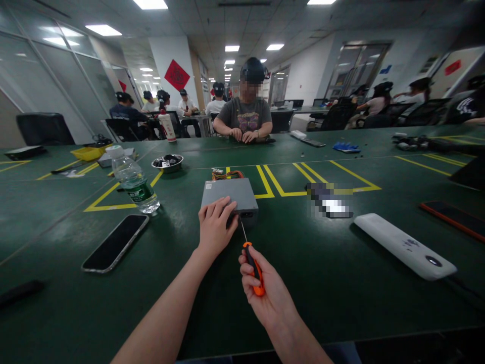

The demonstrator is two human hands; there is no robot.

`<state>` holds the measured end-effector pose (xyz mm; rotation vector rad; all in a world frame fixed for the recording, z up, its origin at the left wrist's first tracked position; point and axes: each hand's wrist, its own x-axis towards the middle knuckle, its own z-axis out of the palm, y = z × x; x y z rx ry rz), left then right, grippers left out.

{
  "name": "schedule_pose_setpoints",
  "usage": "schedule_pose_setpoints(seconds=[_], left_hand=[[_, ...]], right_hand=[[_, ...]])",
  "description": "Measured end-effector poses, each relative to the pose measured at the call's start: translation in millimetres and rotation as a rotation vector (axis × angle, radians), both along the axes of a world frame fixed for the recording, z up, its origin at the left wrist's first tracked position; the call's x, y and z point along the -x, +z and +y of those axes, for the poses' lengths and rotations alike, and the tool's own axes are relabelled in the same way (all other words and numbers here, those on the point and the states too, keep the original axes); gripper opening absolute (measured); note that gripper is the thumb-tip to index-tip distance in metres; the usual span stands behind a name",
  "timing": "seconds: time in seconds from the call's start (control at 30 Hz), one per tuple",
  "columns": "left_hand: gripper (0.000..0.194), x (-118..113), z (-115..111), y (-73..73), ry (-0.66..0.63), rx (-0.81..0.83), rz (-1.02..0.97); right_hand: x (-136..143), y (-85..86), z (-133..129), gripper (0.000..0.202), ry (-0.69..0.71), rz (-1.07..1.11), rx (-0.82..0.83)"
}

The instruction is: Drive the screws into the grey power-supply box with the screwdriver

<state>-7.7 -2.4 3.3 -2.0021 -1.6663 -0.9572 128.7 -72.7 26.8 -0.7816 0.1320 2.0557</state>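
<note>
A grey computer power supply lies on the green table in front of me, its bundle of coloured cables at the far side. Across its near left part lies my left hand, fingers on the top and thumb by the front face, holding it. My right hand is wrapped round the orange and black handle of a screwdriver. The thin shaft points up and away to the front face, just left of the power socket. Whether the tip sits in a screw is too small to tell.
To the left stand a water bottle, a phone and a metal bowl of small parts. On the right lie a white elongated device and an orange-edged phone. A person sits across the table.
</note>
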Motion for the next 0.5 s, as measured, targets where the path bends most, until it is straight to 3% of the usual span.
schedule_pose_setpoints(seconds=[0.33,0.5], left_hand=[[0.028,-2,-1,1.6,-0.001,-0.01,-0.011],[0.028,-2,-1,2.1,0.006,-0.01,0.009]], right_hand=[[-4,-2.4,4,0.029,0.09,0.008,-0.023],[-15,-14.4,1,0.023,0.024,-0.094,-0.122]])
